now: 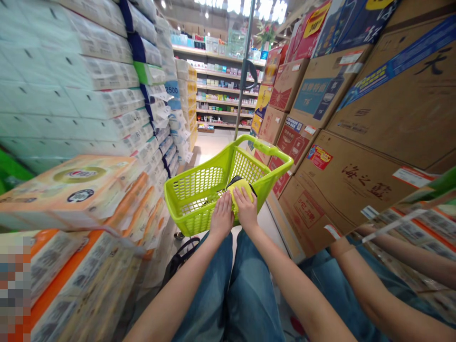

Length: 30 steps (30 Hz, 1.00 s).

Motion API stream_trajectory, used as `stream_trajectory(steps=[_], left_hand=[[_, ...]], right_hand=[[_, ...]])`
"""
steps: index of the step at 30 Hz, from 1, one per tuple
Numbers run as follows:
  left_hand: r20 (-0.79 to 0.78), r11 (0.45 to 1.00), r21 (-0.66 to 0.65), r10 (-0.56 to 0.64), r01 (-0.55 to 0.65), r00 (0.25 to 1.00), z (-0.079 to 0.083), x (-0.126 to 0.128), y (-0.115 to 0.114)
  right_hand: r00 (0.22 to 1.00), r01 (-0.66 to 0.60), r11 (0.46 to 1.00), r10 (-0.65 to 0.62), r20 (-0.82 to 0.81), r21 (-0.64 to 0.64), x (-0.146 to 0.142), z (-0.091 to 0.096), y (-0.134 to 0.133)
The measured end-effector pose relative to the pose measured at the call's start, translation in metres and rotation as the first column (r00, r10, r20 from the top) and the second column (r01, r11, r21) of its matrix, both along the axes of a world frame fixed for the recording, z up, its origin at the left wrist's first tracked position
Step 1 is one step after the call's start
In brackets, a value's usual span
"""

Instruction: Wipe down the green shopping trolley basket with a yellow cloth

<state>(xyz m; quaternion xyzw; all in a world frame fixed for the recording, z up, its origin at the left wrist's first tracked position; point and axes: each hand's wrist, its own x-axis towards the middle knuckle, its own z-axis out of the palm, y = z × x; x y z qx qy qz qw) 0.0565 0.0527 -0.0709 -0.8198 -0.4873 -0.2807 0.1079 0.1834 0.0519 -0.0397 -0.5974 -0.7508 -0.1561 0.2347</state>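
Observation:
A lime-green shopping basket with a perforated wall and a raised handle is tilted in front of my knees. A yellow cloth with a black edge lies at its near side, partly under my fingers. My right hand rests on the cloth with its fingers bent over it, holding it against the basket. Just beside it, my left hand has its fingers stretched out along the basket's near rim, close to the cloth's left edge. What lies under the palms is hidden.
Tissue packs are piled high on the left, with orange packs nearer. Cardboard boxes are stacked on the right. Jeans and arms show at lower right, perhaps reflected. A metal pole stands behind the basket, before stocked shelves.

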Motion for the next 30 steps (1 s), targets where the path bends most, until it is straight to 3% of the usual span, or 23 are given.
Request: stream_trajectory(steps=[2,5,8,10,12,14,18,20,22,24,27,30], left_hand=[[-0.008,1.0,0.004,-0.003,0.003,1.0,0.001,-0.001,-0.001],[-0.026,1.0,0.001,-0.003,0.003,1.0,0.003,-0.003,-0.001],[-0.042,1.0,-0.001,-0.011,0.011,0.999,0.003,-0.003,0.0],[-0.042,1.0,0.0,-0.011,0.011,0.999,0.002,-0.002,0.0],[-0.032,1.0,0.0,-0.004,0.004,0.999,0.001,-0.001,0.0],[-0.02,1.0,0.0,0.003,-0.003,1.0,0.0,0.0,0.0],[-0.014,1.0,0.008,0.01,-0.01,1.0,-0.001,0.0,-0.001],[-0.022,1.0,0.011,0.007,-0.007,1.0,0.0,0.0,-0.001],[-0.031,1.0,0.01,0.003,-0.003,1.0,0.0,-0.001,0.0],[-0.041,1.0,0.007,0.003,-0.003,0.999,0.0,-0.002,0.001],[-0.058,1.0,0.005,0.006,-0.006,0.998,-0.001,-0.002,0.002],[-0.067,1.0,0.006,0.017,-0.017,0.998,-0.002,-0.001,0.002]], right_hand=[[0.997,-0.065,0.998,0.065,0.046,-0.009,0.013,0.005,-0.001],[0.992,-0.086,0.996,0.086,0.088,-0.002,0.065,0.027,0.01],[0.999,0.048,0.998,-0.049,0.022,0.047,0.117,0.052,0.028],[0.985,0.166,0.984,-0.163,-0.054,0.057,0.131,0.062,0.037],[0.964,0.249,0.967,-0.242,-0.11,0.047,0.119,0.061,0.039],[0.963,0.25,0.968,-0.245,-0.112,0.034,0.085,0.049,0.034],[0.992,0.115,0.993,-0.115,-0.052,0.002,0.007,0.016,0.011],[1.0,0.026,1.0,-0.026,-0.01,-0.012,-0.003,0.01,0.004],[0.996,-0.069,0.997,0.071,0.045,-0.033,0.016,0.017,0.006],[0.992,-0.105,0.994,0.107,0.073,-0.038,0.056,0.034,0.015],[0.998,0.062,0.998,-0.062,0.003,0.028,0.118,0.06,0.031],[0.975,0.215,0.974,-0.209,-0.077,0.072,0.136,0.066,0.039]])
